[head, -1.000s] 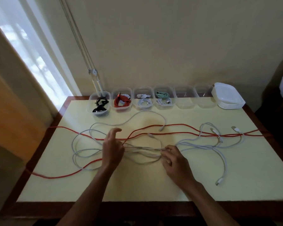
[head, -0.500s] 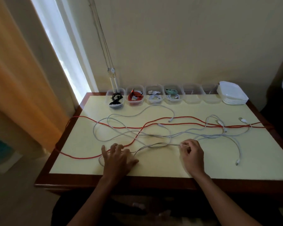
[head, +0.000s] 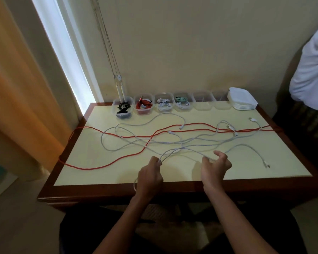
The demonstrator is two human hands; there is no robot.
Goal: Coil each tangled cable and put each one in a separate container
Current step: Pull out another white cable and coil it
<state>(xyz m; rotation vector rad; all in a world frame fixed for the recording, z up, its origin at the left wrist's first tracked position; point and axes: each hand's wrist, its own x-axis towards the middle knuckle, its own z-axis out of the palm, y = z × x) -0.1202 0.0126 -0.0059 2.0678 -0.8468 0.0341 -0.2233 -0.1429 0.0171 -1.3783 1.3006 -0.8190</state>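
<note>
A person stands at the near edge of a cream-topped table (head: pixel 92 173) with a dark wooden rim, both bare forearms reaching forward. The left hand (head: pixel 150 176) grips a white cable (head: pixel 184 147), with a loop of it hanging below the fist over the table's edge. The right hand (head: pixel 216 166) pinches the same white strand a little further along, fingers curled. The hands are apart, with the cable stretched between them.

Along the far edge sits a row of six clear containers. Four appear filled: one with a black cable (head: pixel 123 108), one with a coiled red cable (head: pixel 143 105), one with white cable (head: pixel 164 104) and one with green and white cable (head: pixel 182 101). Two empty containers (head: pixel 212 104) remain beside a stack of white lids (head: pixel 243 101).

Still loose on the table are several tangled white cables and a long red cable (head: pixel 196 124), which runs the whole width and droops off the left and right edges. The task looks a little over half done.

Bare tabletop lies near the front left and front right corners. A curtain hangs to the left, and another person's white sleeve (head: pixel 312 74) shows at the right.
</note>
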